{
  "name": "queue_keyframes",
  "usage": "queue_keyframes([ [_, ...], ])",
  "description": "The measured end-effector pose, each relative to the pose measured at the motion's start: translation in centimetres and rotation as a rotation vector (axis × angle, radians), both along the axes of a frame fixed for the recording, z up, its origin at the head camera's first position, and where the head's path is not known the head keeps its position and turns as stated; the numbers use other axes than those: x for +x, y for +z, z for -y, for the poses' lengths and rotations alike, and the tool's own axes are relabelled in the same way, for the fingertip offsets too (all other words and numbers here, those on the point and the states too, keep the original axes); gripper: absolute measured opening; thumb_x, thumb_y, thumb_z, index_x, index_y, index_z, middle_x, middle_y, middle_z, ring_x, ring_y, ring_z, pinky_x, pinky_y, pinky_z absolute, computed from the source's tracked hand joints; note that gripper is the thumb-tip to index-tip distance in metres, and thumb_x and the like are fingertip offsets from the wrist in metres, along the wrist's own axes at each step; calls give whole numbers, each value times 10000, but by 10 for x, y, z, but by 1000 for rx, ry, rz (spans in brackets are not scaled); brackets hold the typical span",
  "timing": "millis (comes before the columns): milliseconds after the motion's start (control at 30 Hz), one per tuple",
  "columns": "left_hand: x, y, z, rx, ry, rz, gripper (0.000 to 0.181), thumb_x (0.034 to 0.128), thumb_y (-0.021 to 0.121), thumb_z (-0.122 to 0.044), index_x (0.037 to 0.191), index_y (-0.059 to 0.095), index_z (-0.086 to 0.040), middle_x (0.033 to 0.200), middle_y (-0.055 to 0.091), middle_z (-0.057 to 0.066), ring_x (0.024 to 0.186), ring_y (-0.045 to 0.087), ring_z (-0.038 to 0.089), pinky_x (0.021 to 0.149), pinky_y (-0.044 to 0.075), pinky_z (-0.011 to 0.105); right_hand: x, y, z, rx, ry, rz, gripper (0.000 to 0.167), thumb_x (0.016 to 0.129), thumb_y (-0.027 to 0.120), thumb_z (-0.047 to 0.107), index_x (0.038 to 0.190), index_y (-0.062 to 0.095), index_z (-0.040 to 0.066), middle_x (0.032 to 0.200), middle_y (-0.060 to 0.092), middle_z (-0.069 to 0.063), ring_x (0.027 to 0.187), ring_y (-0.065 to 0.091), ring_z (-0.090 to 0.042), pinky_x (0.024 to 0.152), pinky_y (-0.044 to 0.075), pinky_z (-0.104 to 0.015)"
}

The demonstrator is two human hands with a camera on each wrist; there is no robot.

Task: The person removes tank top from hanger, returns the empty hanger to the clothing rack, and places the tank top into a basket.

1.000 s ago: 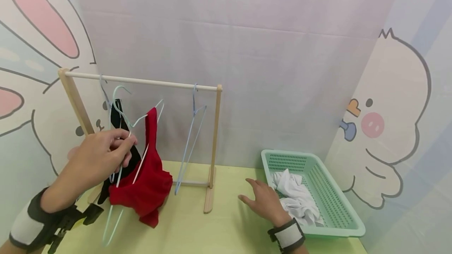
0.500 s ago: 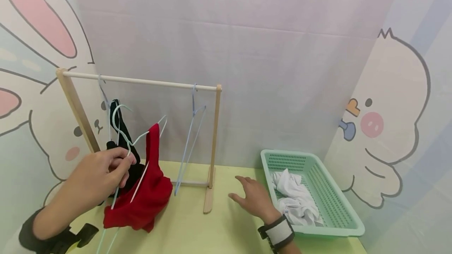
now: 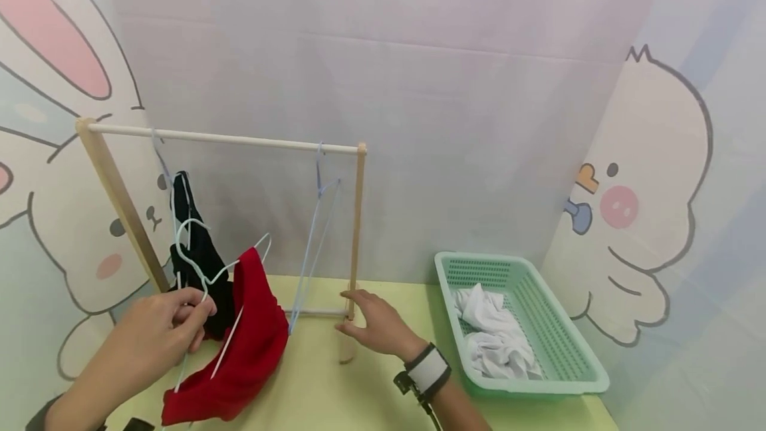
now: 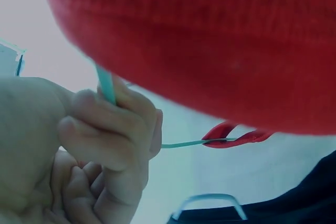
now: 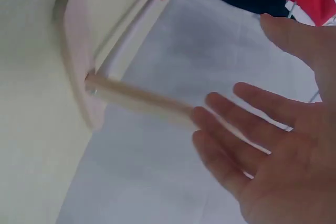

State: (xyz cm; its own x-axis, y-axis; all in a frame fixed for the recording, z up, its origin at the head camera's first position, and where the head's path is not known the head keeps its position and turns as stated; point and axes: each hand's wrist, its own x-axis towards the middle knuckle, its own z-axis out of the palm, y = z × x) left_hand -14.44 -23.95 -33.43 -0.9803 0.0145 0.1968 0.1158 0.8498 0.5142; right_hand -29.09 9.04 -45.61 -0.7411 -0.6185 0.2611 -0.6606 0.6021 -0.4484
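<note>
One bright red garment (image 3: 257, 334), broad-strapped and softly creased, hangs tilted on a pale green hanger (image 3: 206, 281) in front of the wooden rack (image 3: 239, 140). Left hand (image 3: 152, 330) pinches the hanger just below its hook; right hand (image 3: 383, 326), well apart, has fingers extended near the rack's right post, contact unclear. Black garment (image 3: 206, 255) close behind the red, on another hanger

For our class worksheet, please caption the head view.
The left hand pinches a hanger bearing a red garment near a clothes rack; white cloth lies in a green basket.
</note>
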Motion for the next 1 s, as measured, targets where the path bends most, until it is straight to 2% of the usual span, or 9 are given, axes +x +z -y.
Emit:
queue_keyframes([
  [100,0,-4,4,-5,18,38,249,1136,541,-254,1039,675,-68,643,549,-59,586,453,123,545,384,265,2,3,22,-23,84,17,608,1079,653,391,1582,492,88,1595,535,-113,1477,504,-320,1197,409,-526],
  [267,-1,-10,6,-13,21,73,256,1140,531,-251,1044,681,-67,639,559,-61,560,488,131,565,385,278,7,4,59,-81,208,-23,644,1097,623,358,1639,405,89,1653,468,-95,1538,427,-242,1236,368,-432],
  [433,-4,-16,5,-16,8,81,229,1128,550,-223,1025,699,-84,635,559,-60,554,491,129,564,377,280,9,4,88,-174,265,-15,691,1116,587,352,1684,298,84,1716,360,-72,1563,378,-222,1239,361,-418],
  [500,-5,-18,4,-10,4,90,217,1121,559,-213,1015,702,-90,630,562,-58,548,498,129,556,382,277,10,4,97,-224,278,7,704,1115,590,353,1688,282,86,1709,356,-67,1509,453,-209,1194,420,-379],
  [600,-6,-22,2,5,-2,115,204,1114,569,-208,1006,698,-93,628,563,-49,543,511,137,542,405,268,12,5,108,-273,272,19,701,1106,604,337,1688,281,116,1671,376,-58,1361,559,-147,1053,506,-265],
  [700,-7,-26,0,22,3,144,186,1105,589,-213,1019,702,-92,632,570,-35,552,522,151,539,441,255,13,6,118,-307,256,27,705,1102,614,330,1695,270,166,1666,359,-34,1211,574,-80,940,505,-169],
  [900,-5,-34,-1,27,14,204,180,1102,596,-207,1003,688,-87,646,560,-11,588,520,168,543,455,260,14,8,131,-317,294,-28,677,1123,569,292,1707,248,173,1723,295,-31,1066,577,-31,897,474,-103],
  [967,-6,-36,-4,31,11,216,185,1106,589,-206,983,674,-97,648,556,-10,591,520,169,545,445,265,13,8,133,-302,300,-64,646,1134,545,285,1703,265,162,1724,307,-34,1139,583,-37,951,460,-106],
  [1000,-6,-37,-5,29,9,222,198,1111,582,-214,966,664,-106,647,553,-12,596,517,168,542,438,268,13,8,133,-293,299,-81,626,1138,534,284,1697,282,156,1720,319,-32,1121,580,-32,946,458,-101],
])
